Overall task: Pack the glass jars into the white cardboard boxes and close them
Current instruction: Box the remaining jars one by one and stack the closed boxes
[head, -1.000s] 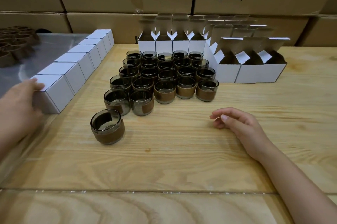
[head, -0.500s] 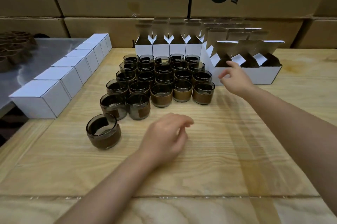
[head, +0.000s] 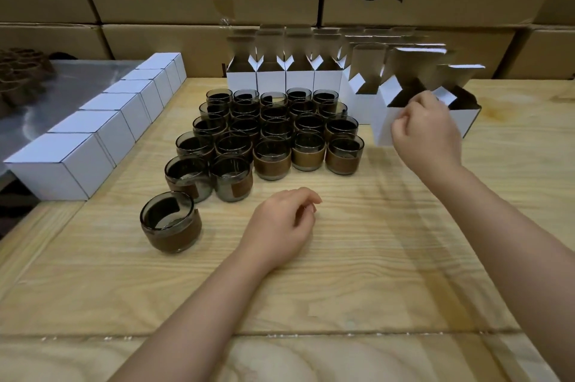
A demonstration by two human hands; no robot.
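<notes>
Fingers (head: pixel 404 126) of right hand (head: pixel 426 138) around open white box (head: pixel 382 129); left hand (head: pixel 280 226) relaxed, empty.

Pale grained wood table (head: pixel 404 226); smoky glossy glass jars (head: pixel 273 129) (brown bands); matt white cardboard boxes (head: pixel 71 163).

Smoky glass jars (head: pixel 273 129) with brown bands stood upright in tight rows on the table (head: pixel 342 272). A lone jar (head: pixel 170 226) stood apart at the front left. Closed white boxes (head: pixel 102 132) lined the left edge. Open boxes (head: pixel 284 79), flaps raised, stood behind the jars. One tilted box (head: pixel 384 129) was held by the right hand (head: pixel 426 132).
</notes>
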